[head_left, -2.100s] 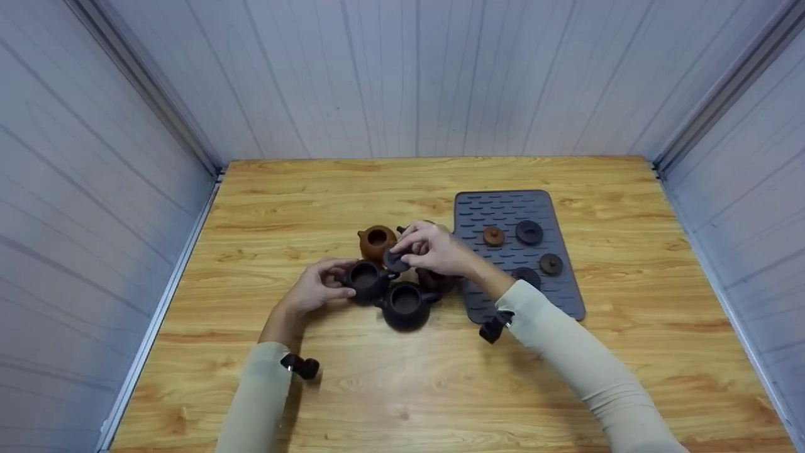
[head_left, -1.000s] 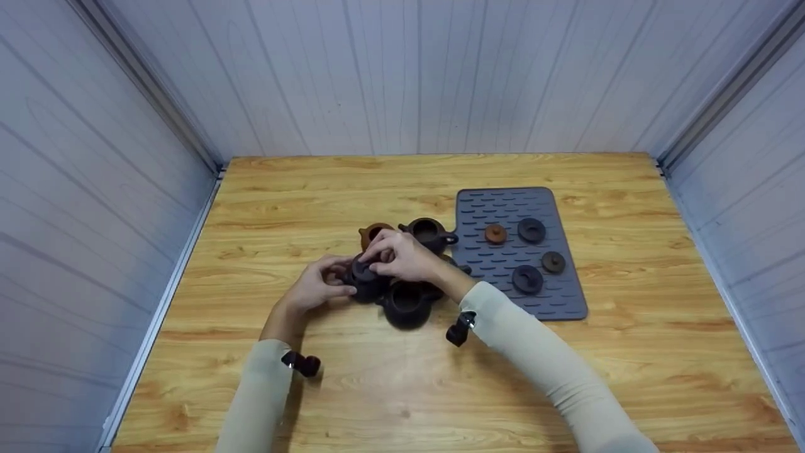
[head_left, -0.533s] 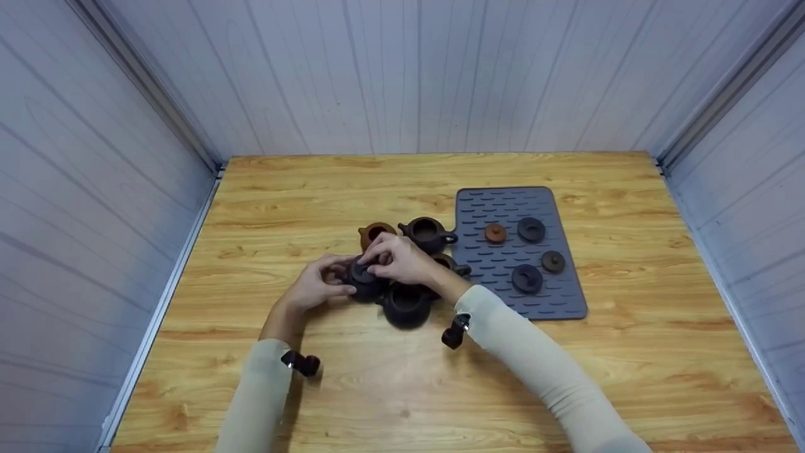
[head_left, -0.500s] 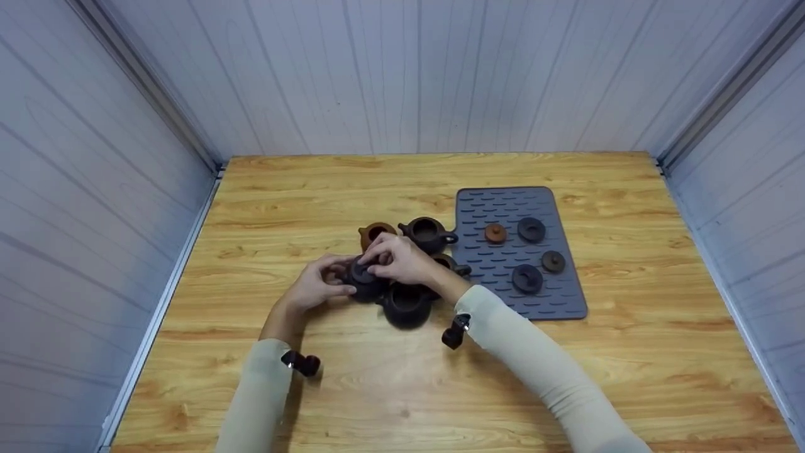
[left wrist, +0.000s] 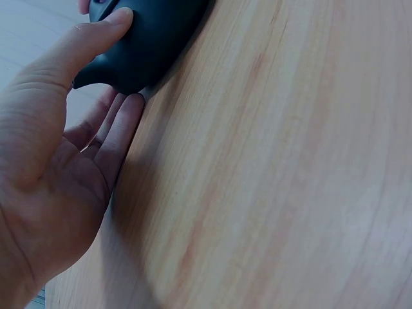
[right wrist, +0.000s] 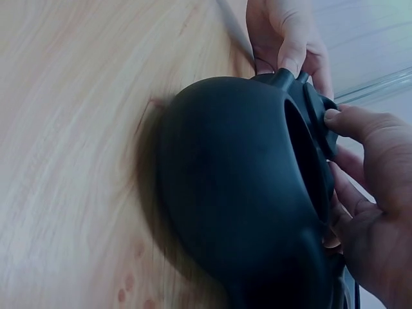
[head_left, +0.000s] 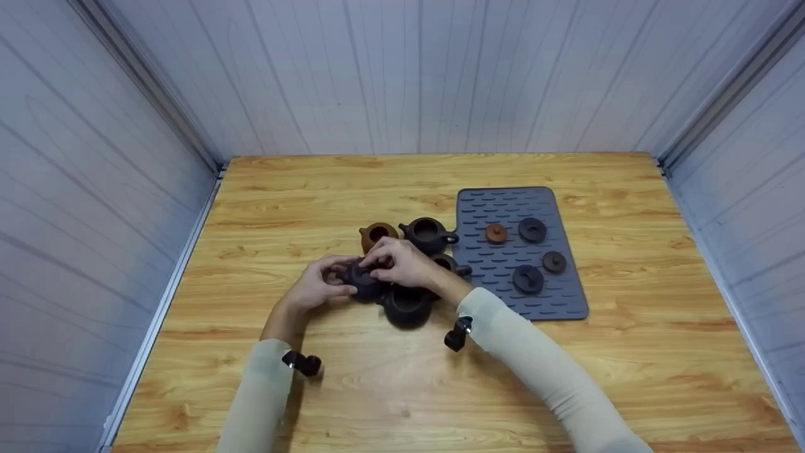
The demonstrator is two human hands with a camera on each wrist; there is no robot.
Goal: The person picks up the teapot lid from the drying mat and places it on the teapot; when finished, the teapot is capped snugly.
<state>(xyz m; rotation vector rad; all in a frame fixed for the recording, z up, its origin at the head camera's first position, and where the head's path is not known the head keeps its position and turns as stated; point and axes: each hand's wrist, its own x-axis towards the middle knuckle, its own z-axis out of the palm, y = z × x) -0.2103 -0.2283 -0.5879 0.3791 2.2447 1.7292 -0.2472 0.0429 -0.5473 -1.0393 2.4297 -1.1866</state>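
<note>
The left hand [head_left: 314, 286] holds a dark teapot [head_left: 370, 292]. The right hand [head_left: 405, 264] pinches a lid [right wrist: 316, 111] at the teapot's top.

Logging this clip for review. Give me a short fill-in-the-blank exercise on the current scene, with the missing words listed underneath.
1. The head view shows ____ round lids lying on the grey rectangular ridged mat.
2. Of those lids, exactly ____ is orange-brown.
3. The hand pinching the round black lid at the mouth of the round black teapot is the person's ____ one.
4. In the head view, the round orange-brown teapot stands to the ____ of the mat.

Missing words: four; one; right; left.
</note>
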